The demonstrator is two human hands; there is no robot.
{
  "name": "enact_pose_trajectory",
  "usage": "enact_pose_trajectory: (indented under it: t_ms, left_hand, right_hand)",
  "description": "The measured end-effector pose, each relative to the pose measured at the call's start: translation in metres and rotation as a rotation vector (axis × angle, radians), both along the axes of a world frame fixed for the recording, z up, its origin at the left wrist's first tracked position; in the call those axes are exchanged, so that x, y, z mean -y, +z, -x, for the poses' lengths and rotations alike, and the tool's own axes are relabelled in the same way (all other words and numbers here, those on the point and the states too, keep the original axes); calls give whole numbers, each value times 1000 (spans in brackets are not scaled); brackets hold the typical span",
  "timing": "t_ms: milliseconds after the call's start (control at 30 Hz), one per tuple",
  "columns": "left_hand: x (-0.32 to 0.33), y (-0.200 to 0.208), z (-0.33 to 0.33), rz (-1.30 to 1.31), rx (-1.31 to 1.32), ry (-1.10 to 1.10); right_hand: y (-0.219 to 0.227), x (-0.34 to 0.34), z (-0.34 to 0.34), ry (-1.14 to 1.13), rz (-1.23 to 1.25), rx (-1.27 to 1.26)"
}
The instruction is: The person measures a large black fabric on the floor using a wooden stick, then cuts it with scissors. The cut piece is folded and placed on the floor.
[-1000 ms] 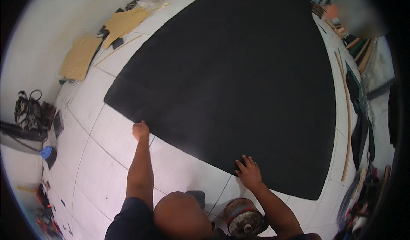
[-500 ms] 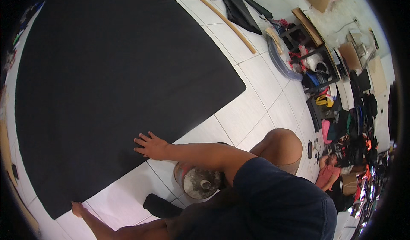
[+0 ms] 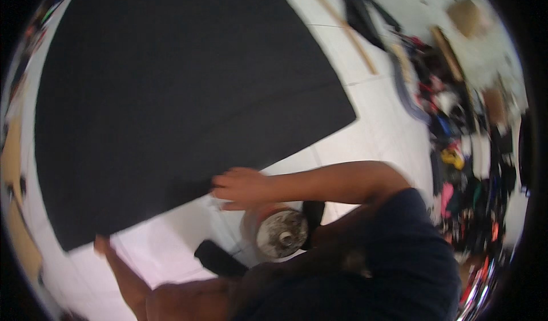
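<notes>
right hand [image 3: 242, 188], splayed before, had drawn to the near edge of the black sheet [image 3: 171, 92], suggesting edge work; fingers blurred, hold unclear. left hand [image 3: 101, 245] near a corner, grip untellable. sheet lay spread on white tiles [image 3: 391, 107].

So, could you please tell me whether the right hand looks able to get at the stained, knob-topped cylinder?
Probably yes: the right hand, at the edge of the black sheet, appears close to the stained, knob-topped cylinder, with nothing visible between them.
</notes>
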State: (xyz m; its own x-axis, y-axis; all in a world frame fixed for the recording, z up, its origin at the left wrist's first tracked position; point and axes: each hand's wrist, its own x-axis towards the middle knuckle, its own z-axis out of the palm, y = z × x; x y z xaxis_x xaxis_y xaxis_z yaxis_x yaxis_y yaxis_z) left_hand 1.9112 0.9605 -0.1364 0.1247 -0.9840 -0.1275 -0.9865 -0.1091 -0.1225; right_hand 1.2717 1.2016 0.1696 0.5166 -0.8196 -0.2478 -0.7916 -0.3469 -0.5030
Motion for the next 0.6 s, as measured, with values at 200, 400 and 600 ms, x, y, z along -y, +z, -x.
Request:
enact_pose_trajectory:
  t_ms: [200,400,600]
  left_hand:
    - [6,30,40,135,-123,611]
    - [-18,93,82,200,-631,889]
    - [-13,79,70,205,-480,765]
  right_hand:
    - [86,-96,26,319,-508,-78]
    - [55,-118,24,335,-262,53]
    - [46,-80,46,7,-160,-21]
